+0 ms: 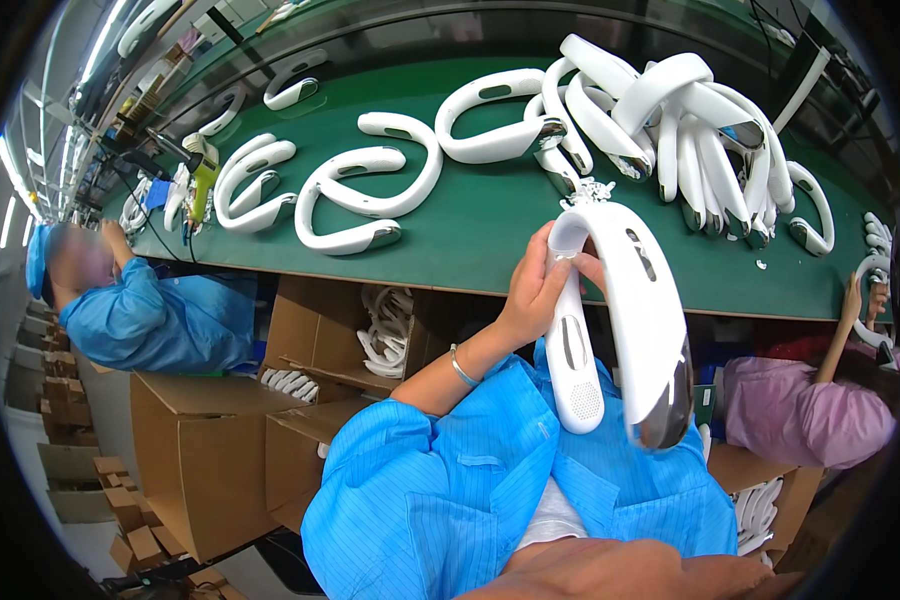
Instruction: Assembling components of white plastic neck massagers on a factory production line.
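My left hand (532, 290) is closed around a white U-shaped neckband device (653, 290) close to its bend, the thumb on its inner side. The device hangs over my chest with both ends toward me. One arm has a long slot and a dotted grille; the wider one ends in a dark glossy tip. In the gap between the arms, a finger (592, 275) shows that seems to be my right hand's, gripping from behind. The wide arm hides the rest of that hand. Just past the bend, small white scraps (592, 190) lie on the green table (450, 255).
A heap of similar white devices (685, 130) covers the table's far right; several more (370, 190) lie leftward. A green power tool (200, 180) stands farther left. Cardboard boxes (205, 460) flank me. Co-workers sit left, in blue (165, 310), and right, in pink (800, 410).
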`<state>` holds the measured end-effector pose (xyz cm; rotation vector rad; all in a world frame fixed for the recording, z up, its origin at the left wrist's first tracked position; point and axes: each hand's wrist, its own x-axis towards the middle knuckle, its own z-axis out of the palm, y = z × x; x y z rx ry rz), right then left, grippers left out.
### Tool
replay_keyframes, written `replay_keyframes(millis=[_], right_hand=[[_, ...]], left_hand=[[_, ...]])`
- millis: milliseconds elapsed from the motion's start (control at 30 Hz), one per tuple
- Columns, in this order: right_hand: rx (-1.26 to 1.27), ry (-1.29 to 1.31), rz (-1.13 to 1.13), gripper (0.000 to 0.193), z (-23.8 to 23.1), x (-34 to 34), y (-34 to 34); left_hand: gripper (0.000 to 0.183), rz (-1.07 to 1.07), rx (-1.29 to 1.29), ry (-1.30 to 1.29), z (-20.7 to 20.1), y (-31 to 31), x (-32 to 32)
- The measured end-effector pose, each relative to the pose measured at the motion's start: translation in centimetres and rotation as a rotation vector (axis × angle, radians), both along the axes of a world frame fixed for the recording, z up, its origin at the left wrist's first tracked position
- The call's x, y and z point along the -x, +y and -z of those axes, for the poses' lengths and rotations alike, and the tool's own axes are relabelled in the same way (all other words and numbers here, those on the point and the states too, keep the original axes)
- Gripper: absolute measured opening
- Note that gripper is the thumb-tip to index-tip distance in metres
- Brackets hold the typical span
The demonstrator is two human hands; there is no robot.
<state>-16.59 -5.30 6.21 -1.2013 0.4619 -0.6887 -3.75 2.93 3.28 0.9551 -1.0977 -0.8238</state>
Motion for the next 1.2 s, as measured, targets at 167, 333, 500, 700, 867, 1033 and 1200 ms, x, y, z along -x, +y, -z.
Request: replay_keyframes(millis=[167, 333, 500, 700, 867, 1033, 1200], right_hand=[[0.202, -0.072, 0.044, 0.022, 0.5, -0.5, 0.5], [0.385, 0.251, 0.173, 0.018, 2.1, -0.8, 0.0], [0.160, -0.085, 0.151, 0.036, 1.7, 0.1, -0.6], [0.350, -0.220, 0.149, 0.081, 0.0, 7.0, 2.7], [1.089, 0.202, 0.719, 0.083, -3.7, 6.0, 4.3], [0.983, 0.043, 1.167, 0.046, -3.0, 13.1, -1.2], [0.376, -0.380, 1.308, 0.021, -1.7, 22.1, -10.9]], left_hand=[[0.045, -0.076, 0.066, -0.005, 1.0, -0.1, 0.5], [0.040, -0.045, -0.040, 0.201, 0.1, -0.7, 0.8], [0.034, 0.105, -0.285, 0.566, -0.2, -1.6, 0.2], [0.034, -0.046, -0.390, 0.428, -3.7, -4.4, 1.1], [0.035, 0.033, 0.129, 0.330, -4.8, -9.8, 2.6], [0.048, 0.146, -0.017, -0.001, -9.5, -13.8, 6.7], [0.039, 0.130, -0.066, -0.258, -9.1, -12.7, 2.3]])
